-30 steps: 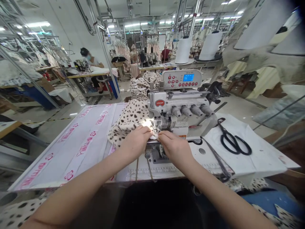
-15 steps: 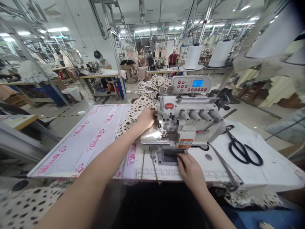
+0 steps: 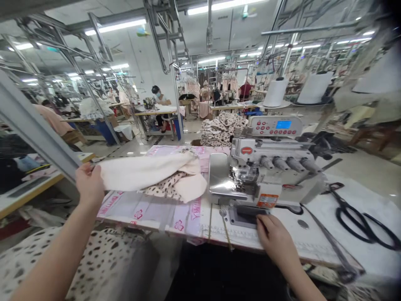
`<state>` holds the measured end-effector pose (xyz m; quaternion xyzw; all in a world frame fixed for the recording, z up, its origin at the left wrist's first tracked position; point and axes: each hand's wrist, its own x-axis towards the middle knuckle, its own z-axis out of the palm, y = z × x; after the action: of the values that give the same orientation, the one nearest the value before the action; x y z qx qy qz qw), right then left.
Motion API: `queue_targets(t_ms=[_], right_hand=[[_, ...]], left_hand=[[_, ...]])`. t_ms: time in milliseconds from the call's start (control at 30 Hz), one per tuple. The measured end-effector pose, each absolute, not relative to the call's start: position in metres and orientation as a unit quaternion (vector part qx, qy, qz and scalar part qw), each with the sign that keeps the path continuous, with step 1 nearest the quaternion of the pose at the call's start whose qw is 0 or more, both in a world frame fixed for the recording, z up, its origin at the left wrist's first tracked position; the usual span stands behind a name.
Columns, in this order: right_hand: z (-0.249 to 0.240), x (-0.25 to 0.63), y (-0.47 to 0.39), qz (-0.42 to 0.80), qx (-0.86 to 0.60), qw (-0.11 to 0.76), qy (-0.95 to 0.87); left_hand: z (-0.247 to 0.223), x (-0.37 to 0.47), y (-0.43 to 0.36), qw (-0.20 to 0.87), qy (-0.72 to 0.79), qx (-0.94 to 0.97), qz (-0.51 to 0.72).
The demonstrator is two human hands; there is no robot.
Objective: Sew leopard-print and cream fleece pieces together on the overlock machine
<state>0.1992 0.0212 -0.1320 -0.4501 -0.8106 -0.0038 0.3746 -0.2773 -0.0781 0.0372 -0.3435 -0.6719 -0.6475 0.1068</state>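
Observation:
My left hand [image 3: 90, 182] is closed on one end of a spotted fabric piece [image 3: 167, 184], stretched out at the left. Its pale plain side mostly faces up; the cream side with dark spots shows at a fold. The far end of the cloth lies on the table beside the overlock sewing machine [image 3: 269, 167], clear of its metal plate. My right hand [image 3: 275, 238] rests at the table's front, below the machine, by a dark recessed plate [image 3: 246, 216]. Its fingers are pressed together, and whatever they pinch, if anything, is hidden.
Black scissors [image 3: 357, 215] lie on white cloth at the right. A heap of spotted fabric [image 3: 222, 128] is behind the machine. More spotted cloth [image 3: 103, 259] hangs low at the left. Thread cones [image 3: 275, 93] stand behind. A co-worker [image 3: 160, 98] sits at a distant table.
My left hand has moved from beside the machine's needle area far to the left, drawing the spotted fabric with it. My right hand stays by the dark plate. The view has turned left.

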Motion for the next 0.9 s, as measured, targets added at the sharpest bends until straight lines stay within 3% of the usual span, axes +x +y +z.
queue_targets(t_ms=[100,233,367,567,733,800,900], right_hand=[[-0.135,0.201,0.025,-0.028,-0.445,0.373,-0.814],[-0.135,0.201,0.022,-0.01,-0.423,0.391,-0.817],[-0.116,0.179,-0.006,0.063,-0.367,0.401,-0.837],[-0.07,0.088,-0.045,0.337,-0.322,0.347,-0.814],[-0.05,0.01,-0.014,0.621,-0.29,0.329,-0.65],[-0.04,-0.013,0.001,0.622,-0.261,0.338,-0.656],[-0.024,-0.057,0.01,0.449,-0.198,0.383,-0.783]], left_hand=[[0.01,-0.278,-0.087,0.157,-0.706,-0.411,-0.554],[-0.029,-0.249,-0.046,0.06,-0.695,-0.568,-0.438],[-0.042,-0.239,0.003,0.0,-0.69,-0.605,-0.397],[-0.017,-0.239,0.031,-0.137,-0.659,-0.618,-0.405],[0.021,-0.217,-0.011,-0.236,-0.58,-0.609,-0.487],[0.034,-0.207,-0.041,-0.253,-0.557,-0.585,-0.533],[0.049,-0.193,-0.084,-0.267,-0.515,-0.546,-0.604]])
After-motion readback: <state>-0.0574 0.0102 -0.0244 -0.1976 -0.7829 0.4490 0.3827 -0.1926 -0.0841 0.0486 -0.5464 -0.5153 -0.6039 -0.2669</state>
